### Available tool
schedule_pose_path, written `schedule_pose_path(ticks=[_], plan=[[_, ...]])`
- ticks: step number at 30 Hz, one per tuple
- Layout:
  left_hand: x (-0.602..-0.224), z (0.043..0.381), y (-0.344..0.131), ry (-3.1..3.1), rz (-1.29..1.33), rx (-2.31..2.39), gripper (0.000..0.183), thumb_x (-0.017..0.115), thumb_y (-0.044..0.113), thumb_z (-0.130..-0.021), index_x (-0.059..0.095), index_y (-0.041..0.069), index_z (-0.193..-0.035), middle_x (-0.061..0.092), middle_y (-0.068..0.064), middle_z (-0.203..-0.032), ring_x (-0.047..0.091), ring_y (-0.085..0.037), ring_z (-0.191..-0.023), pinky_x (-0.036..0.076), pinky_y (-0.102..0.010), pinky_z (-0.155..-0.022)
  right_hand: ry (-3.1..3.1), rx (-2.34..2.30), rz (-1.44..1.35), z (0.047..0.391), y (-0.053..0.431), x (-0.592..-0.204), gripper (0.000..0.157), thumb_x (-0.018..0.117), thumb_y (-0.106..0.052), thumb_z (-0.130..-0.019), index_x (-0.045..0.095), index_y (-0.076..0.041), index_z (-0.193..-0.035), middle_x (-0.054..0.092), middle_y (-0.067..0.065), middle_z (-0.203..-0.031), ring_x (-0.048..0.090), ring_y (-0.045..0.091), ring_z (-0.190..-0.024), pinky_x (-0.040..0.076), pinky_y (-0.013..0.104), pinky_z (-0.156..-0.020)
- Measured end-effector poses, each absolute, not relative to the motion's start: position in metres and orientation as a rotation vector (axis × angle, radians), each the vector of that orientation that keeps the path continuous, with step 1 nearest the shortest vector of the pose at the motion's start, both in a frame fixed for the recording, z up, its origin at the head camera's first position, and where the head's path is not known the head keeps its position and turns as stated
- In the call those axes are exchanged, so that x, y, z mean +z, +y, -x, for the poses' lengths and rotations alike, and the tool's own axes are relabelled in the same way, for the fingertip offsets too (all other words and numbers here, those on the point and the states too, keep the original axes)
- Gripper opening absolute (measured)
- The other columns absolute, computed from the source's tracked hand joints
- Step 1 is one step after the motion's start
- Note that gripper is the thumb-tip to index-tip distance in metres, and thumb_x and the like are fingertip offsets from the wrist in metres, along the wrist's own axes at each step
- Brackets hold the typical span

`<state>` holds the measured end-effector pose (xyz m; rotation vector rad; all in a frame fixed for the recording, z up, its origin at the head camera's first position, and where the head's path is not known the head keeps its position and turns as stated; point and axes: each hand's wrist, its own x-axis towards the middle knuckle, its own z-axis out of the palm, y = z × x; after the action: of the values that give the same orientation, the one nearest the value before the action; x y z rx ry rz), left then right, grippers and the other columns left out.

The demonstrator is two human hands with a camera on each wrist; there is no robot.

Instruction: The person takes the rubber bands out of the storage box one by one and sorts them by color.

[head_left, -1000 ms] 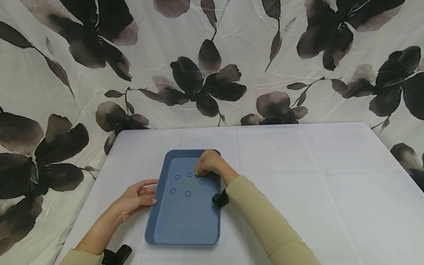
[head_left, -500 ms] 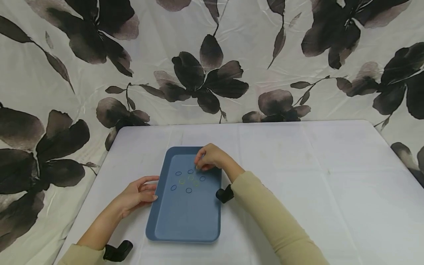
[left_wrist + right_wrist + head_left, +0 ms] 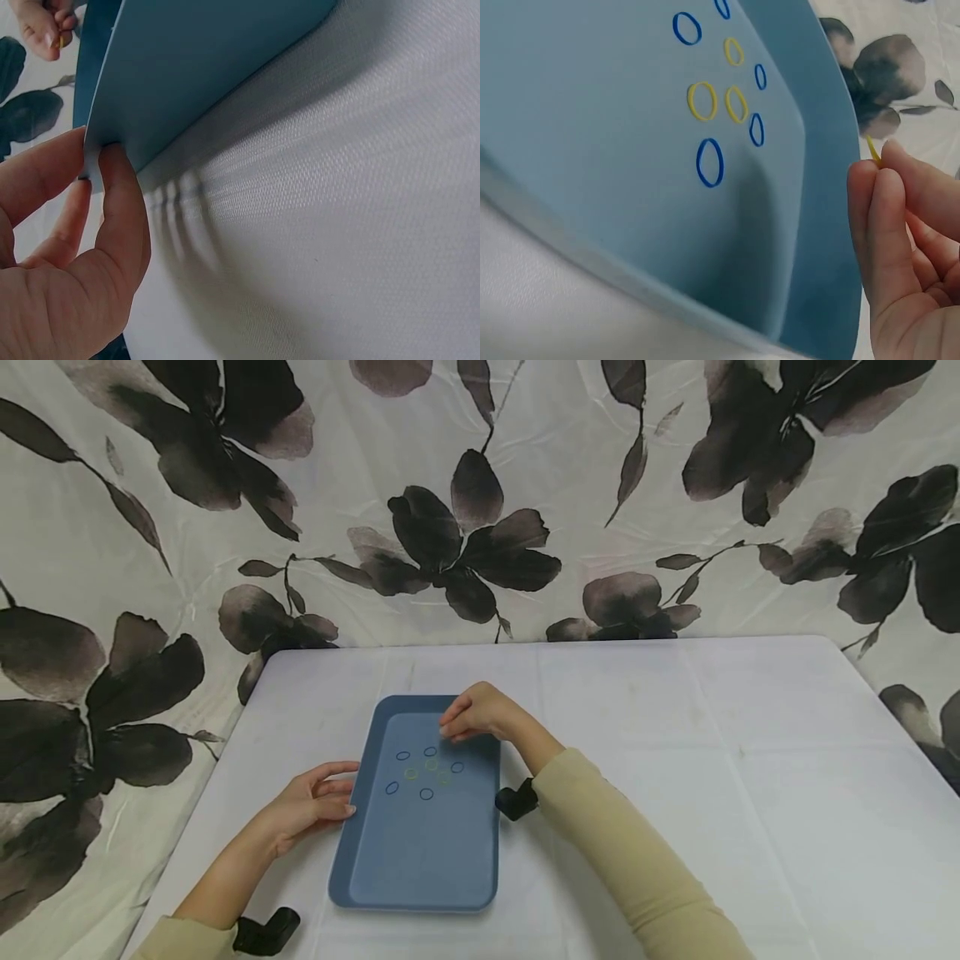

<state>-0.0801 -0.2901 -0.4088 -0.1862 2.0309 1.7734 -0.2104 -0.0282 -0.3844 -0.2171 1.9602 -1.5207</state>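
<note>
My right hand [image 3: 486,712] is held over the far right part of the blue tray [image 3: 420,856]. Between its thumb and fingertips it pinches a small yellow rubber band [image 3: 874,150], mostly hidden by the fingers. On the tray floor lie several thin blue rubber bands [image 3: 710,163] and three yellow rubber bands [image 3: 702,101], loosely grouped in its far half. At the tray's left side, my left hand [image 3: 311,806] touches the rim with extended fingers. In the left wrist view its fingertips [image 3: 112,157] rest against the outer wall.
A white cloth covers the table [image 3: 675,793] around the tray. Behind the table hangs a white curtain [image 3: 322,435] with dark flowers. Black wrist cameras [image 3: 267,932] stick out from both sleeves; the right one overlaps the tray's right edge in the head view.
My right hand has lifted from beside the bands, moving a little farther back and right with the yellow rubber band. My left hand has stayed at the tray's left rim.
</note>
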Motion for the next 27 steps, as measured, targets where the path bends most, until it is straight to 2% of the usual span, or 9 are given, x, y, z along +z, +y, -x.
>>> schedule_pose_path(ticks=[7, 16, 21, 27], plan=[[-0.410, 0.080, -0.291, 2.043, 0.185, 1.765, 0.073, 0.065, -0.008, -0.079, 0.026, -0.007, -0.141, 0.059, -0.009, -0.109, 0.061, -0.011, -0.088, 0.052, -0.027, -0.071, 2.012, -1.530, 0.232, 0.211, -0.022, -0.384, 0.017, 0.070, 0.004, -0.079, 0.068, 0.009, -0.095, 0.069, 0.013, -0.083, 0.067, 0.018, -0.068, 0.054, 0.034, -0.075], [-0.411, 0.080, -0.291, 2.043, 0.180, 1.773, 0.073, 0.064, -0.008, -0.079, 0.026, -0.008, -0.140, 0.060, -0.010, -0.110, 0.062, -0.011, -0.088, 0.052, -0.026, -0.071, 1.993, -1.585, 0.221, 0.212, -0.011, -0.381, 0.015, 0.066, 0.006, -0.081, 0.066, 0.010, -0.095, 0.068, 0.014, -0.083, 0.067, 0.019, -0.068, 0.051, 0.041, -0.081], [-0.411, 0.080, -0.291, 2.055, 0.180, 1.764, 0.073, 0.064, -0.009, -0.079, 0.026, -0.008, -0.140, 0.059, -0.011, -0.111, 0.061, -0.011, -0.088, 0.052, -0.026, -0.071, 2.016, -1.591, 0.234, 0.212, -0.004, -0.381, 0.014, 0.066, 0.006, -0.081, 0.067, 0.009, -0.095, 0.069, 0.015, -0.083, 0.068, 0.021, -0.073, 0.052, 0.039, -0.079], [-0.413, 0.079, -0.292, 2.061, 0.176, 1.761, 0.073, 0.065, -0.008, -0.079, 0.026, -0.007, -0.141, 0.058, -0.014, -0.115, 0.061, -0.012, -0.090, 0.052, -0.027, -0.073, 2.044, -1.589, 0.220, 0.212, 0.008, -0.380, 0.014, 0.067, 0.004, -0.081, 0.067, 0.007, -0.095, 0.069, 0.012, -0.081, 0.067, 0.018, -0.070, 0.053, 0.038, -0.077]])
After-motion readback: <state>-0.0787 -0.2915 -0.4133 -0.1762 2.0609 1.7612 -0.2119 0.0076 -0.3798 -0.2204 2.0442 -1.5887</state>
